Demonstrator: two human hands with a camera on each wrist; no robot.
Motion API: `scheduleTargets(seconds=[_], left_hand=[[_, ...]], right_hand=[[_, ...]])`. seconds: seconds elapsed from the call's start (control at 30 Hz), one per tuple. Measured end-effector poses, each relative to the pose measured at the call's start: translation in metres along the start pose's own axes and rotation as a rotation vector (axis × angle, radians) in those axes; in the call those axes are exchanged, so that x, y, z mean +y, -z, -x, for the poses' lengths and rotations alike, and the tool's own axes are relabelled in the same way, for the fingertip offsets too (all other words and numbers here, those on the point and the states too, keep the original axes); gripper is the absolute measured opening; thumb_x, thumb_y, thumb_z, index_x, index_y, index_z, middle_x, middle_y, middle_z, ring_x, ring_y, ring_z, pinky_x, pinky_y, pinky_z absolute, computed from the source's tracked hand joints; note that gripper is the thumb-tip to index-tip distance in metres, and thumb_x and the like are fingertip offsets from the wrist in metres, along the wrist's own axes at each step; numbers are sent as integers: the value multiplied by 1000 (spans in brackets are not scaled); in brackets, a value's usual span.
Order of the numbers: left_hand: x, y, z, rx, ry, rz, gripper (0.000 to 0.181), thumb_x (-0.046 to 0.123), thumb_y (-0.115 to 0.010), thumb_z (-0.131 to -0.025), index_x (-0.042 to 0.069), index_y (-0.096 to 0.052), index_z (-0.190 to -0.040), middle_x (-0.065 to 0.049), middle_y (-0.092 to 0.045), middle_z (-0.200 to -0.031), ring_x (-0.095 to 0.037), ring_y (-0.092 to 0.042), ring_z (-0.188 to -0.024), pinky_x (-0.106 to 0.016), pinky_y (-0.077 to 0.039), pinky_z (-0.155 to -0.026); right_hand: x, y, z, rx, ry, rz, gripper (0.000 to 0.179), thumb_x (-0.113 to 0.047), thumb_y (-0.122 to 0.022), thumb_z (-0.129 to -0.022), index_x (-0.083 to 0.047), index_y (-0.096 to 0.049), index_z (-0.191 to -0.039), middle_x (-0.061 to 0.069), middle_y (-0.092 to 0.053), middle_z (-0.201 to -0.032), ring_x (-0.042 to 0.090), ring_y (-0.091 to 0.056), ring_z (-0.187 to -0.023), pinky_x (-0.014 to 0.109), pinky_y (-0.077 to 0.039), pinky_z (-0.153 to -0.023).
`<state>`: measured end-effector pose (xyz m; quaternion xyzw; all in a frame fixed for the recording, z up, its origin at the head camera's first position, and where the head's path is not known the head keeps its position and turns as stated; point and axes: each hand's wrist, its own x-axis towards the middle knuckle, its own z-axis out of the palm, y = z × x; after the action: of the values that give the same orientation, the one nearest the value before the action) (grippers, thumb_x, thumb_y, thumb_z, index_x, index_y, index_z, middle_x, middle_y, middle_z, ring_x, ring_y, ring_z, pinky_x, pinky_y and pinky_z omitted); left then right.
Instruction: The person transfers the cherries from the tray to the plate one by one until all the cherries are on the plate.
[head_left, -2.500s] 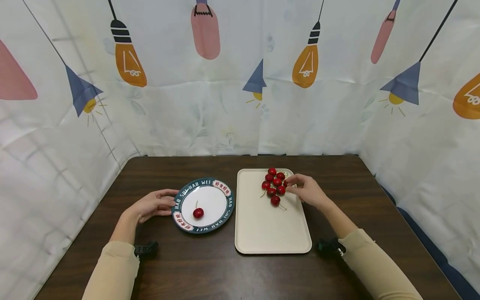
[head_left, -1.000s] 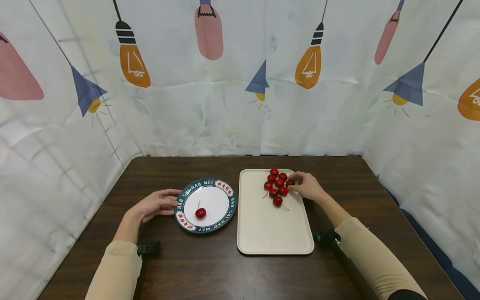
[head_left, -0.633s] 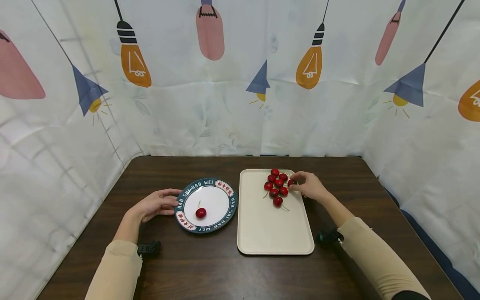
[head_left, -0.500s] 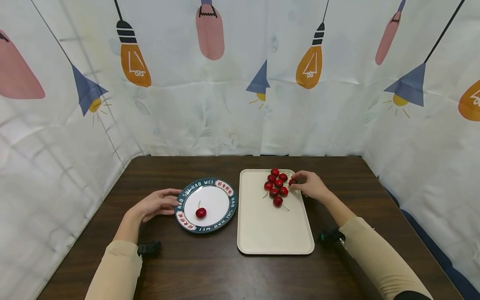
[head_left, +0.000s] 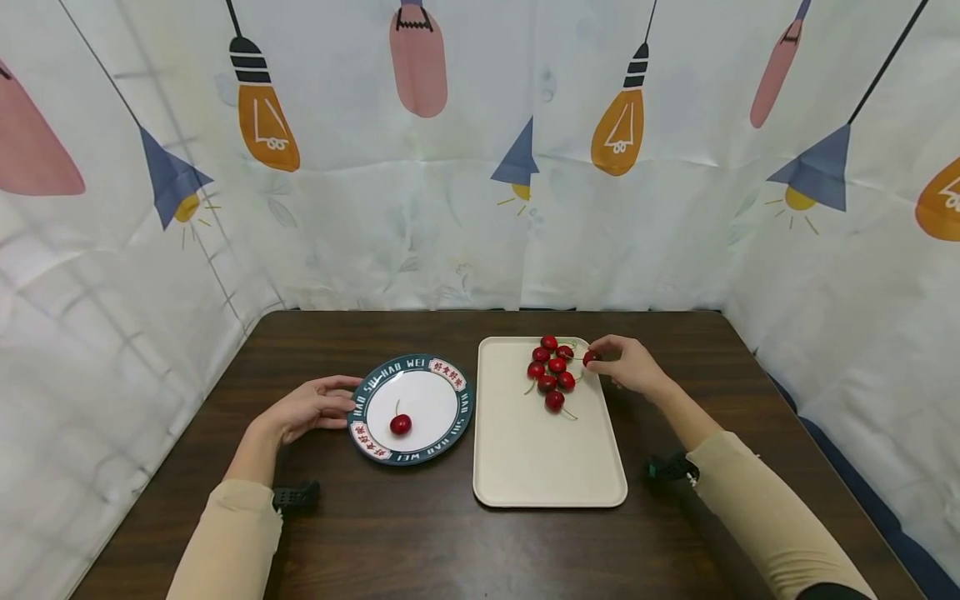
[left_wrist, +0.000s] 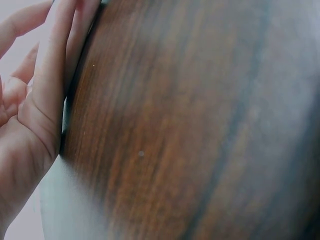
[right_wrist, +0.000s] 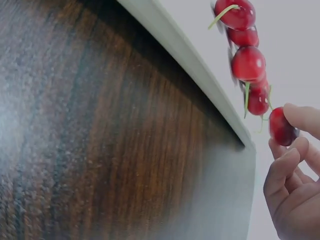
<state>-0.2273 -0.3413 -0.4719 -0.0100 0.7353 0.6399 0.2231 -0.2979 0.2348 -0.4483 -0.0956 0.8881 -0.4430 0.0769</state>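
Note:
My right hand (head_left: pixel 628 365) pinches a dark red cherry (right_wrist: pixel 282 127) between thumb and fingertips at the right edge of a cream tray (head_left: pixel 547 467). Several more cherries (head_left: pixel 557 365) lie bunched at the tray's far end, some with green stems showing. On the left, my left hand (head_left: pixel 315 407) rests its fingers against the left rim of a round plate (head_left: pixel 462 406), which has a white middle and a blue-green lettered border. A single cherry (head_left: pixel 401 424) with its stem up sits on that plate. The left wrist view shows the fingers partly cut off.
Plate and tray stand side by side on a dark wooden table (head_left: pixel 375 533), with a narrow gap between them. A white curtain (head_left: pixel 420 225) printed with lamps and bulbs hangs behind and at both sides.
My right hand has drawn one cherry away from the bunch, rightward to the tray's edge, and now pinches it. The left hand and the plate stay in place.

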Motion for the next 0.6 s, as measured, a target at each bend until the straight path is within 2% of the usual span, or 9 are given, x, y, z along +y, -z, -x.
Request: scheduleTargets(seconds=[0.3,0.6], left_hand=[[-1,2,-2,-20,-2,2,64,9,-68,-99,-2,-36,-154,-14,-68,-124,-26,-70,-101,-42,-58,-90],[1,2,-1,-25,7,9,66,10,-69,-99,-2,-35,-154,-16,-67,-125,-27,-70,-102,-42,-58,-90]], right_hand=[[-8,-3,-3,-13,23,-20,40,-24,-76,-95,-5,-64,-129,18,-62,-123,22,-50,-57,36,-51,-52],[-25,-16,-6,-26,69,-61,41,-22,-75,-95,-4,-65,-130,16,-61,-120,19,-45,-51,33,-47,-47]])
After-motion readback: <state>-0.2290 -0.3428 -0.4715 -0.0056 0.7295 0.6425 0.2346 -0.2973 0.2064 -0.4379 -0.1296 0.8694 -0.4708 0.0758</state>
